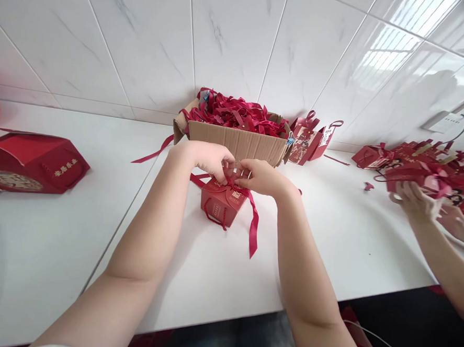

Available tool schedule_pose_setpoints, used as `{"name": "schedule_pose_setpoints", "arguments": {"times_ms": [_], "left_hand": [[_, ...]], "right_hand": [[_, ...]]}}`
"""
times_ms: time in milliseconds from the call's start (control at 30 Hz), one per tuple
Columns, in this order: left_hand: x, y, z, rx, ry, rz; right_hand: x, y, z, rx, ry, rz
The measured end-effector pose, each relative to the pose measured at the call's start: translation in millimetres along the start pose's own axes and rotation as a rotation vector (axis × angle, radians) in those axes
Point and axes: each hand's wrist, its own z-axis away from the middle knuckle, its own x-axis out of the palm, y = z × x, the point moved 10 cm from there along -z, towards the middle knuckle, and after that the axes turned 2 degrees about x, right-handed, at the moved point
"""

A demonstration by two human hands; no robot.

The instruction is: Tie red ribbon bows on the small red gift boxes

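Note:
A small red gift box (218, 206) with gold lettering and a twisted cord handle stands on the white table in front of me. Over its top runs a dark red ribbon (254, 224), whose loose tail hangs down the box's right side. My left hand (213, 159) bends over the top from the left, its fingertips pinching the ribbon at the middle. From the right, my right hand (257, 175) also pinches the ribbon with thumb and fingers, close to the left fingertips. The exact crossing of the ribbon is partly hidden by my fingers.
Behind the gift box stands a cardboard carton (238, 137) heaped with red ribbons (236, 111). Red paper bags (307, 139) lean beside it. A larger red box (40, 162) lies at left. At right, a co-worker's hands (419, 200) handle another red box (412, 176) near several more.

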Motion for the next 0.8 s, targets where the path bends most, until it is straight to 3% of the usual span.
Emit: {"name": "schedule_pose_setpoints", "arguments": {"times_ms": [267, 800], "left_hand": [[-1.8, -6.2, -0.7, -0.018, 0.022, 0.02], [-2.0, -23.7, 2.2, -0.085, -0.004, 0.032]], "right_hand": [[1.1, -0.1, 20.4, 0.059, -0.157, 0.039], [5.2, 10.1, 17.0, 0.127, -0.23, 0.069]]}}
